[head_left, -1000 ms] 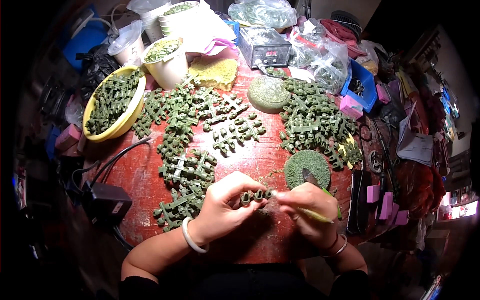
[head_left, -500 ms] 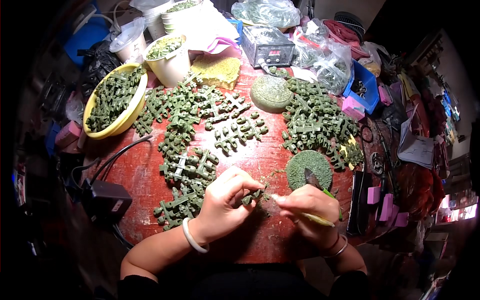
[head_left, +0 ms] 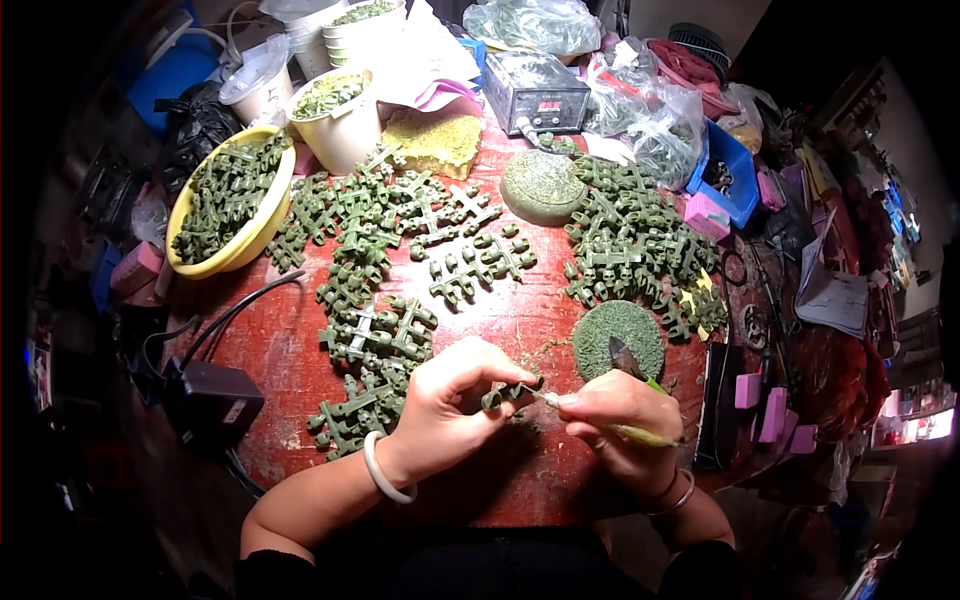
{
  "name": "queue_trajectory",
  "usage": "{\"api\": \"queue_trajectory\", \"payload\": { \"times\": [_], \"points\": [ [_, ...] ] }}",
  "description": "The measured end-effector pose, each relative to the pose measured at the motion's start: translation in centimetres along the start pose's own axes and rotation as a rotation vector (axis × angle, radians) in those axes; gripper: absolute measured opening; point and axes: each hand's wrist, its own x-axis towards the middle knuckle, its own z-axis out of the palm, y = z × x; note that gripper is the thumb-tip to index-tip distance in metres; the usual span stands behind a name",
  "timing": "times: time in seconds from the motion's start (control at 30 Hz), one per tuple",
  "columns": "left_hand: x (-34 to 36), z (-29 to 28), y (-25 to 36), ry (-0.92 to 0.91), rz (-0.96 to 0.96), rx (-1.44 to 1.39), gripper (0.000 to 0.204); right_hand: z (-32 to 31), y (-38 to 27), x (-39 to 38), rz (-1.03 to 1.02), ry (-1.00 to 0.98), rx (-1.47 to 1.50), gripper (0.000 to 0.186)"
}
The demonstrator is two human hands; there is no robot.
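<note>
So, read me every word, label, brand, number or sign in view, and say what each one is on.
Control box: red lit digits, too small and blurred to read surely.
Black adapter: a white label, too small to read.
Pale sheet at right: faint marks, unclear whether writing.
No text reads clearly.
</note>
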Motion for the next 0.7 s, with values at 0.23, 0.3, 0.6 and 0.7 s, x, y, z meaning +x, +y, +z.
{"api": "queue_trajectory", "payload": {
  "times": [0.23,0.3,0.6,0.7],
  "points": [
    [0.1,0.1,0.2,-0.006,0.07,-0.093,0.026,0.0,0.2,0.0,-0.011,0.008,-0.003,0.027],
    [0.3,0.1,0.3,-0.003,0.077,-0.089,0.026,0.0,0.2,-0.1,-0.069,0.01,-0.054,0.028],
    [0.3,0.0,0.6,0.003,0.087,-0.096,0.025,0.2,0.0,-0.2,-0.13,0.013,-0.14,0.033],
    [0.5,-0.2,1.3,-0.075,-0.097,-0.083,0.025,0.1,-0.1,-0.4,-0.091,0.042,-0.109,0.03]
  ]
}}
